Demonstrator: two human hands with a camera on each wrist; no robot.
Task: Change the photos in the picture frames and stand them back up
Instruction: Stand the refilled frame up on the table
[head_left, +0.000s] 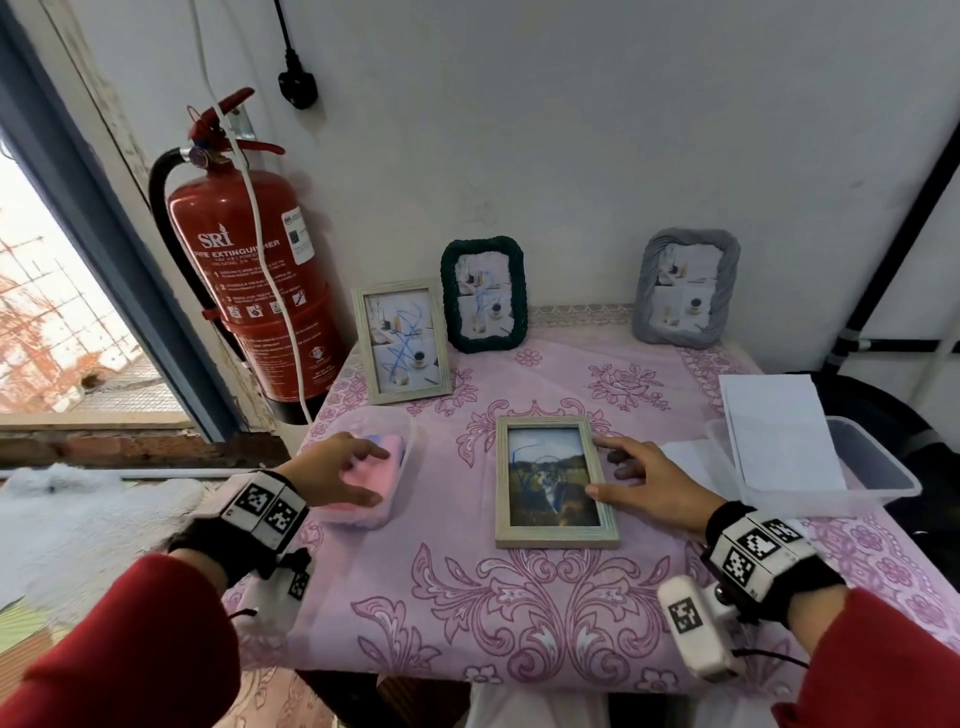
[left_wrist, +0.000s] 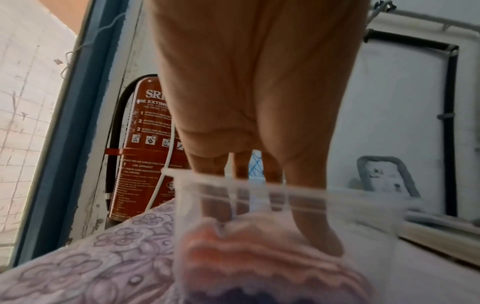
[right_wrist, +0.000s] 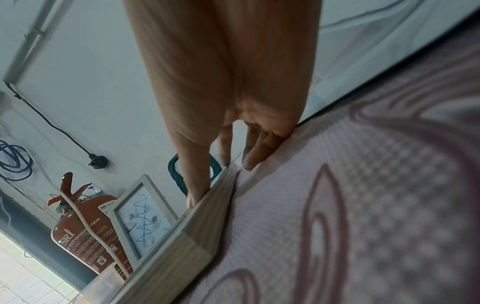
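Observation:
A pale wood frame with a blue-scribbled animal photo lies flat at the table's middle. My right hand touches its right edge, fingers spread: the thumb lies on the border, the index finger at the top right corner. In the right wrist view the right hand has its thumb on the flat frame and its other fingers beside it on the cloth. My left hand reaches into a small clear container and holds the pink cloth between thumb and fingers.
Three frames stand at the back: a pale wood one, a dark green one, a grey one. A clear tub with white sheets sits at right. A red fire extinguisher stands left of the table.

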